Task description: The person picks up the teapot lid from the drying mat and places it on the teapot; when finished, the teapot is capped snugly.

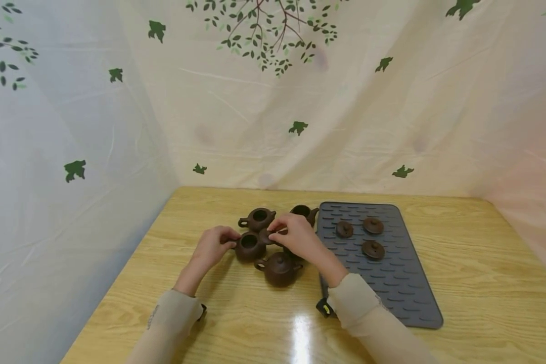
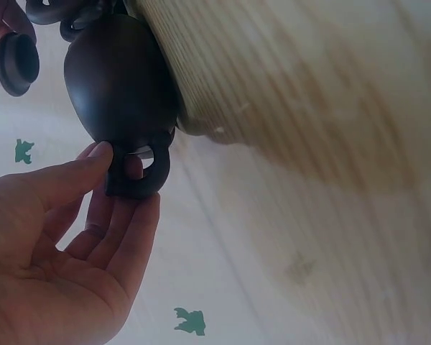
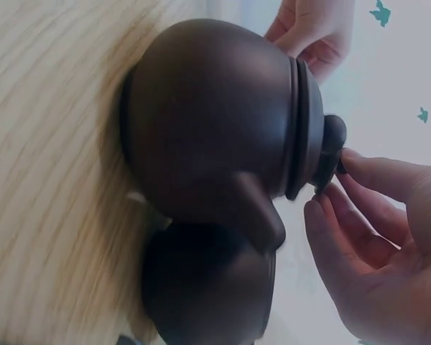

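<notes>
My left hand (image 1: 211, 250) pinches the handle of a dark brown teapot (image 1: 249, 247) with no lid on it; the left wrist view shows thumb and fingers around the handle loop. My right hand (image 1: 298, 237) holds a small brown lid (image 2: 18, 63) by its edge or knob, tilted, beside that teapot's opening. The lid stands apart from the teapot body (image 2: 122, 79) in the left wrist view. Nearer to me sits a lidded teapot (image 1: 279, 270), its spout to the right. In the right wrist view this lidded teapot (image 3: 208, 115) partly hides the held lid.
Behind are two lidless teapots, one at the left (image 1: 258, 220), another at the right (image 1: 302, 212). Another dark pot is mostly hidden under my right hand. On the grey ridged mat (image 1: 391, 293) lie three lids (image 1: 344, 229). A patterned cloth (image 1: 255, 151) hangs behind the table.
</notes>
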A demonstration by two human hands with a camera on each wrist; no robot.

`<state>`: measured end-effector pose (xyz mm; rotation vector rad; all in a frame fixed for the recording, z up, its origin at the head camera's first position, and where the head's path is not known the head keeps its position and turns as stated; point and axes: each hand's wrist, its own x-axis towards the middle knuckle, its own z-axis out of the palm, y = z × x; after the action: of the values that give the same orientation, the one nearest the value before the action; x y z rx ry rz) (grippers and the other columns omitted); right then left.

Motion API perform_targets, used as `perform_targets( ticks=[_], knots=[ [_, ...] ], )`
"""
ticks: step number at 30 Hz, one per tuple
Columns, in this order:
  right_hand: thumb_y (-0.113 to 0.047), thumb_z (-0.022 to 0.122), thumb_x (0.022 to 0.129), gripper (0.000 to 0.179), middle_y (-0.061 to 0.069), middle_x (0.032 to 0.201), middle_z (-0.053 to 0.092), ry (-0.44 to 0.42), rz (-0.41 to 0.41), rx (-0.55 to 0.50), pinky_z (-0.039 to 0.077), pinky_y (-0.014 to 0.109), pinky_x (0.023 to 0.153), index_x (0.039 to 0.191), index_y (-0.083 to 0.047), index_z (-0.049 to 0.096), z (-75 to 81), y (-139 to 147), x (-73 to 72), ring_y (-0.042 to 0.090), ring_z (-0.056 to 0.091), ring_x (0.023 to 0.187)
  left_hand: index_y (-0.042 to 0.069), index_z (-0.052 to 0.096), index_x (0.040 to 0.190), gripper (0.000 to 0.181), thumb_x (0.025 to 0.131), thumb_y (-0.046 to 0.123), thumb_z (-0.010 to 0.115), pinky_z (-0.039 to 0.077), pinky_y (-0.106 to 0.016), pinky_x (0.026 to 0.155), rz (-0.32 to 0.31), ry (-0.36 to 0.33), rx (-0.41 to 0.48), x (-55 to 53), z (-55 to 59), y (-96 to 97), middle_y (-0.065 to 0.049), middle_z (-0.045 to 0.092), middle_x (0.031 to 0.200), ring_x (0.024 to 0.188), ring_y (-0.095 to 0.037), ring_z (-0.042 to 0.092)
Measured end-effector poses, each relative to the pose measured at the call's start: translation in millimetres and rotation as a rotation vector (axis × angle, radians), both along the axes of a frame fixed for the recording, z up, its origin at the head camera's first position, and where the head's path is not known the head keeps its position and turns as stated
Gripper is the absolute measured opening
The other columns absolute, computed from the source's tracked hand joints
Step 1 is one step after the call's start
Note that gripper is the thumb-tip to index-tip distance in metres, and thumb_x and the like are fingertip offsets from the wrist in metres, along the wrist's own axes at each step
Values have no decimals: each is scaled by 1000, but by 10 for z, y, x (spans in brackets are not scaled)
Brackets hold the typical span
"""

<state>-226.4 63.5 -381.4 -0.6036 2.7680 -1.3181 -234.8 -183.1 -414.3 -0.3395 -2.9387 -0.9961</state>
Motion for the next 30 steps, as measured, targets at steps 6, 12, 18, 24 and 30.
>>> perform_targets(
  ticks=[6, 12, 18, 24, 30],
  knots=[
    [-16, 73, 91, 9, 3, 105, 70, -13, -8, 1, 59, 33, 85, 99, -14, 75, -46, -153, -30, 19, 68, 98, 6, 76, 102, 15, 89, 0, 71, 58, -41, 85, 0, 2, 7, 14, 9, 10, -12, 75, 105, 97, -27, 71],
    [-17, 73, 91, 9, 2, 105, 68, -28, 17, 5, 58, 30, 81, 100, -14, 74, -101, -292, -79, 16, 67, 93, 8, 76, 103, 16, 90, 1, 70, 59, -41, 84, 1, 2, -1, 28, 30, 22, -11, 75, 106, 98, -26, 71],
    [-16, 72, 92, 11, 5, 106, 68, -38, 25, 2, 57, 29, 80, 102, -12, 74, -154, -423, -125, 17, 67, 94, 7, 76, 103, 15, 90, 1, 70, 59, -42, 85, 3, 7, -11, 33, 40, 35, -11, 74, 107, 99, -28, 70],
    [-16, 72, 92, 11, 4, 107, 68, -65, 17, 20, 57, 31, 80, 102, -13, 73, -197, -490, -149, 18, 67, 96, 7, 75, 101, 14, 89, 1, 71, 59, -42, 83, 5, 17, -19, 42, 32, 34, -12, 75, 105, 98, -28, 71],
    [-17, 72, 92, 11, 4, 107, 67, -77, 2, 61, 56, 29, 79, 102, -13, 73, -213, -532, -164, 17, 66, 95, 7, 75, 102, 15, 89, 1, 71, 59, -42, 84, 9, 8, -19, 43, 33, 29, -11, 74, 106, 98, -28, 70]
  ],
)
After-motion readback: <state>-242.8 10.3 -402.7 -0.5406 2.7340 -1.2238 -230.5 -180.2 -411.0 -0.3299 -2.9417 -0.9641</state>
